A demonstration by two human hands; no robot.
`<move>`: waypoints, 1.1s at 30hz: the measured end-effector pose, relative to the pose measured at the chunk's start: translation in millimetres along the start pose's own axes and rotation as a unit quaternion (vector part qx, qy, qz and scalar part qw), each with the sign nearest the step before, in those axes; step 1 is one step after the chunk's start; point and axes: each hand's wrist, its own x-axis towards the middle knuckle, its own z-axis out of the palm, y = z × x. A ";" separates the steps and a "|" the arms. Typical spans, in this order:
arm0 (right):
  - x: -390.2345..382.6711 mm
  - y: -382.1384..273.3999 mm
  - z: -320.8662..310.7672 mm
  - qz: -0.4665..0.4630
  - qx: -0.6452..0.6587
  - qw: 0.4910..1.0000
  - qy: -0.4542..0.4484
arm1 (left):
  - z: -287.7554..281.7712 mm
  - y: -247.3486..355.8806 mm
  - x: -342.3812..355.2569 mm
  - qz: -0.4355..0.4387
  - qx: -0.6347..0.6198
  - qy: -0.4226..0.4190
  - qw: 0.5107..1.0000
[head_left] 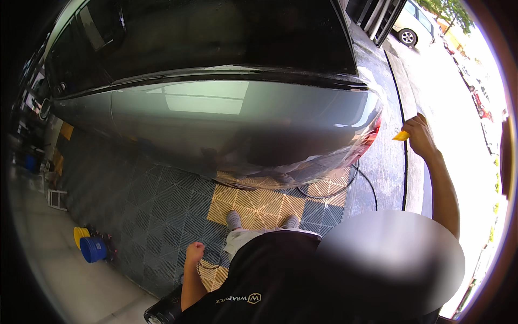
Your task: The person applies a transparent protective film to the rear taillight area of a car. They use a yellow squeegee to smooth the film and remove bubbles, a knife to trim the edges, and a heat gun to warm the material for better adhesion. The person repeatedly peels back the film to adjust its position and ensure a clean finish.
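Note:
My right hand [418, 131] is closed around a yellow squeegee [400, 136], held out to the right, past the car's rear corner and apart from it. My left hand [195, 251] hangs low on the left with its fingers curled in; what they hold, if anything, is hidden. In front of me stands a glossy grey car [178, 121] with dark windows [226, 38]. Thin clear film [334, 162] seems to lie over its rear corner, wrinkled around the red tail light [372, 139] and along the lower edge.
Dark hose [372, 186] curves over the floor by the rear corner. Grey and tan floor tiles [259, 202] lie under my feet. At left are a blue bucket [93, 249], a yellow bucket [80, 236] and a small white stool [57, 199]. A white car [415, 24] is parked outside.

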 end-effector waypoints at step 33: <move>140.7 -420.0 -61.9 -0.012 0.470 0.881 0.061 | -7.2 33.2 76.1 -0.084 0.080 -0.208 0.971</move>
